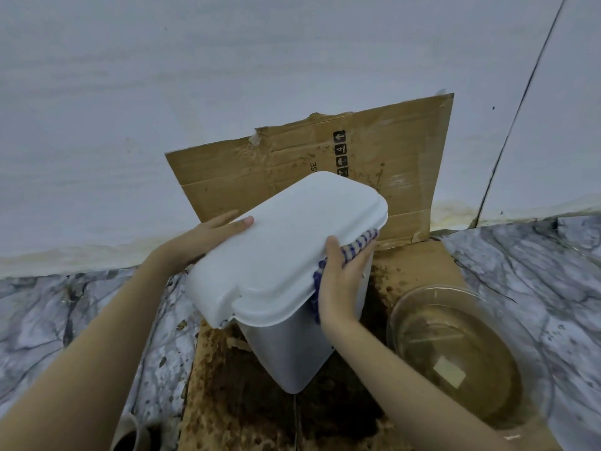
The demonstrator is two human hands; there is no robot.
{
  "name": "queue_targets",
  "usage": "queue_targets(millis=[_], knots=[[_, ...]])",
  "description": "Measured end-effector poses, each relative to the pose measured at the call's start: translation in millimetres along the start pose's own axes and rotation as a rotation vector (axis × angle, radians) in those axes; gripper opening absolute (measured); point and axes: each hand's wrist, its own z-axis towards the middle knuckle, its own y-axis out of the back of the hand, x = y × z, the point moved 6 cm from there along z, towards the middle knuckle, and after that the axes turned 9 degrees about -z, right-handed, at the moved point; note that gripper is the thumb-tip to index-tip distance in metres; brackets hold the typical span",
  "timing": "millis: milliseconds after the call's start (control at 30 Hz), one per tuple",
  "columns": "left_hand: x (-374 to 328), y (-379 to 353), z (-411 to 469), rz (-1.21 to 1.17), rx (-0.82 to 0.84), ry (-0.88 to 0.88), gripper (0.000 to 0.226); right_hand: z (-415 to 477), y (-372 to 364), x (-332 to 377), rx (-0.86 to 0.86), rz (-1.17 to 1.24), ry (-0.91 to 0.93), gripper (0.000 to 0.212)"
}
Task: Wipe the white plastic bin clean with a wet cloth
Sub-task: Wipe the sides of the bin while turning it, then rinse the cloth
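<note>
Setting: a pale wall (162, 109) with yellowish staining along its base, above a grey marbled floor (48, 314).

Item 1: cardboard sheet (406, 164), bent so one part leans on the wall and the other lies on the floor; the flat part is heavily marked with dark brown wet stains. Black shipping symbols are printed on the upright part.

Item 2: white bin (286, 353), lid (286, 252) on, tilted, over the stained cardboard. I see its lower corner close to the cardboard but cannot tell whether it touches.

Item 3: my left hand (208, 234), fingers spread flat against the far left edge of the lid, thumb lying on top of it.

Item 4: my right hand (341, 275), fingers curved and pressed together over a blue-and-white checked cloth (361, 240), holding it against the bin's right side just under the lid rim. The cloth shows past the fingertips and below the palm.

Item 5: clear glass bowl (461, 356), right of the bin, holding brownish, cloudy water; a pale rectangular label shows through its bottom.

Item 6: part of a brownish round object (133, 434) at the lower left edge; I cannot tell what it is.
</note>
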Motion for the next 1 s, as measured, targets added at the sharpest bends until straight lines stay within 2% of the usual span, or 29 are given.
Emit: queue_targets(millis=[100,167,267,400,467,533,633,767,933,1000], knots=[[5,-7,2,-0.218,0.089,0.025,0.081,-12,-12,-7,0.027,0.105,-0.034,0.099],[5,-8,2,-0.28,0.061,0.014,0.08,-12,-12,-8,0.011,0.15,-0.062,0.105],[4,-11,1,-0.376,0.028,-0.002,0.094,-10,-7,-9,-0.006,0.176,-0.079,0.102],[8,-20,-4,-0.496,0.004,0.035,0.09,9,4,0,0.025,0.19,-0.084,0.095],[7,-27,-7,-0.535,-0.021,0.038,0.082,18,8,6,0.054,0.209,-0.101,0.094],[2,-35,-13,-0.581,-0.082,0.026,0.063,27,12,10,0.104,0.204,-0.109,0.094],[-7,-51,-24,-0.67,-0.159,-0.02,0.035,41,23,24,0.2,0.21,-0.103,0.071],[-13,-72,-35,-0.75,-0.258,-0.121,0.021,58,37,35,0.32,0.211,-0.117,0.04],[-18,-76,-36,-0.76,-0.392,-0.196,0.032,74,35,39,0.387,0.189,-0.136,0.053],[-16,-77,-34,-0.765,-0.431,-0.205,0.037,78,33,39,0.407,0.173,-0.15,0.047]])
